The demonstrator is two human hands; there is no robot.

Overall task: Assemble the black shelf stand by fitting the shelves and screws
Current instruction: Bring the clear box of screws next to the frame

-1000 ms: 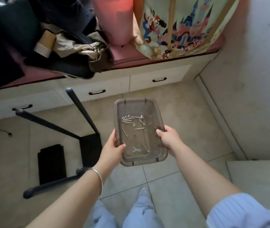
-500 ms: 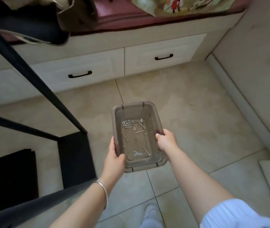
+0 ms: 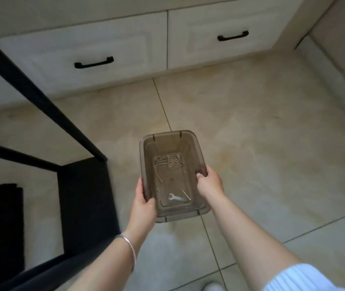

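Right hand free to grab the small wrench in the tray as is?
Probably not yet. The right hand grips the tray rim and the left hand grips the opposite side. The wrench lies uncovered inside; freeing the right hand's grip would open the way.

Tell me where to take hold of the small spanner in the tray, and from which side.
Pinch the spanner across its thin shank, from straight above: it lies flat on the tray floor, walled all round. Free the right hand first, probably; both grip the rims.
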